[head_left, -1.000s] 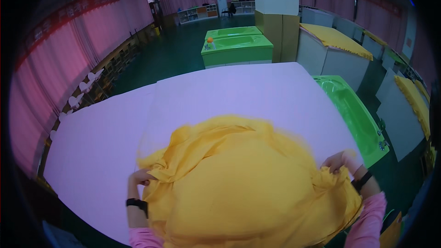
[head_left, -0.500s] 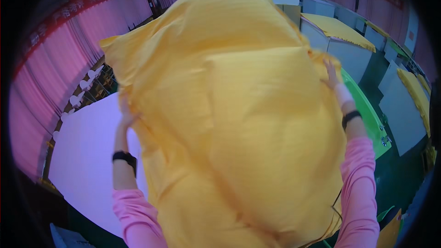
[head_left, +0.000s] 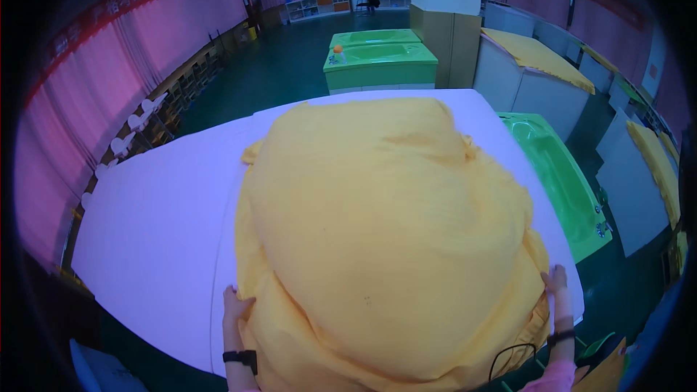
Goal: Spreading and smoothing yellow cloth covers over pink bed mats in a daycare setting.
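Observation:
A large yellow cloth cover, puffed up by air, spreads across the white-topped table in front of me. At its near left edge, my left hand is closed on the fabric, its thumb lying over the cloth. On the opposite side, my right hand grips the near right edge, where the cloth bunches into folds. Part of the fingers of both hands is hard to see. Folds and a raised ridge run along the cover's near side.
A green tub with metal taps stands right of the table. More green tubs are beyond its far end, beside a pillar. Other tables with yellow covers stand at the right. Chairs line the left wall.
The yellow cover has come down from in front of my view onto the table, uncovering the room beyond. Both hands have moved down and nearer to me with its edges.

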A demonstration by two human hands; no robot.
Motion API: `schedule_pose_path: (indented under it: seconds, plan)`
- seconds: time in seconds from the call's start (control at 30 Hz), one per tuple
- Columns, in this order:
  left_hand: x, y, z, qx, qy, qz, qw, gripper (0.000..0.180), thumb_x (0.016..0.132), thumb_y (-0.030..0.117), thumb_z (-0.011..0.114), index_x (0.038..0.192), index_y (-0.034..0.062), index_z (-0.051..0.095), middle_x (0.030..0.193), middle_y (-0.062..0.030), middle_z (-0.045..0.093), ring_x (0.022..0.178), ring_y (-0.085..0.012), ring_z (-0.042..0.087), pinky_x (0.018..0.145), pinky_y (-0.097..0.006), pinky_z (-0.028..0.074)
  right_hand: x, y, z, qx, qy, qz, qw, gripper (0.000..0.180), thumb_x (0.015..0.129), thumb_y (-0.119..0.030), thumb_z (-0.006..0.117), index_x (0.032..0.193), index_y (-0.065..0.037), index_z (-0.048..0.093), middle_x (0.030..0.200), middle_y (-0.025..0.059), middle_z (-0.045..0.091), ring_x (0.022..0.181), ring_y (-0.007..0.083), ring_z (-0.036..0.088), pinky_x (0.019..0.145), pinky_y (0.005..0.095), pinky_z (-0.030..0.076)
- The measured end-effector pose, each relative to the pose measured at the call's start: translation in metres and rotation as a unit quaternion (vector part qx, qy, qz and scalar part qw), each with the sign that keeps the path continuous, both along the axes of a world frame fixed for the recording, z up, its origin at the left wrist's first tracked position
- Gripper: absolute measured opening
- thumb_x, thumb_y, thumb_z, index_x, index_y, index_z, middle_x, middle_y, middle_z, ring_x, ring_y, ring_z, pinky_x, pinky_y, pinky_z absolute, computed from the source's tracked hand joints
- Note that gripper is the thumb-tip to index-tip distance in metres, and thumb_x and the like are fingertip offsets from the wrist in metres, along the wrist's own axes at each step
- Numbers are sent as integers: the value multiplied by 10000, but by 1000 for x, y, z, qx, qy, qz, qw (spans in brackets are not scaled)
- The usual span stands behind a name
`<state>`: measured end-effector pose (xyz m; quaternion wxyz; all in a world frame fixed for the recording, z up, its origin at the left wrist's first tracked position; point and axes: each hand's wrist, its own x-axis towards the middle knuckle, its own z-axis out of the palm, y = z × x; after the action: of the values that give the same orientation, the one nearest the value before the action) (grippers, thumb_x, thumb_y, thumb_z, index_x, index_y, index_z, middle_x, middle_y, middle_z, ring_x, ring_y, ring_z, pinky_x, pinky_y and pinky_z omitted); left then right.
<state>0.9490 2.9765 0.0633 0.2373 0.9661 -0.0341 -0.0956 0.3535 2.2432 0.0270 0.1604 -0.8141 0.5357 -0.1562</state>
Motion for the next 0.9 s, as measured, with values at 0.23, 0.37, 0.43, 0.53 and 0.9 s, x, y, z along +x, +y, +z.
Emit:
schedule_pose_path:
  seconds: [0.23, 0.37, 0.43, 0.53, 0.9]
  plan:
    - [-136, 62, 32, -351, 346, 8, 870, 488, 754, 141, 645, 1168, -42, 461, 1040, -105, 584, 940, -184, 561, 764, -306, 480, -49, 110, 55, 367, -168, 28, 915, 555, 642, -105, 742, 1118, -12, 473, 987, 117, 586, 861, 197, 580, 741, 301, 488]
    - [-162, 95, 30, -379, 404, 61, 830, 437, 778, 136, 615, 1159, -31, 481, 1050, -99, 585, 919, -176, 574, 787, -316, 473, -30, 155, 97, 525, -300, 92, 791, 577, 674, -86, 694, 1172, 28, 427, 1056, 149, 561, 901, 237, 578, 812, 353, 468]
    - [-164, 111, 24, -332, 354, 57, 872, 453, 803, 216, 603, 1166, -24, 477, 1055, -108, 582, 928, -189, 574, 795, -331, 472, -50, 146, 81, 472, -267, 57, 838, 541, 684, -94, 693, 1155, 23, 453, 1042, 132, 570, 898, 230, 576, 789, 338, 476]
    - [-154, 128, 51, -434, 296, 106, 844, 463, 838, 295, 563, 1173, -11, 471, 1077, -115, 568, 968, -205, 559, 822, -345, 461, -117, 93, 63, 332, -279, -55, 899, 462, 730, -159, 675, 1113, 29, 497, 1008, 113, 584, 885, 219, 574, 758, 326, 486]
    - [-129, 270, -30, -178, -206, 201, 941, 305, 855, 193, 524, 1079, -12, 489, 951, -98, 562, 856, -163, 527, 755, -313, 441, -292, -36, -79, 46, -92, -153, 983, 548, 657, -177, 680, 1106, 17, 434, 1004, 181, 560, 916, 291, 568, 773, 381, 473]
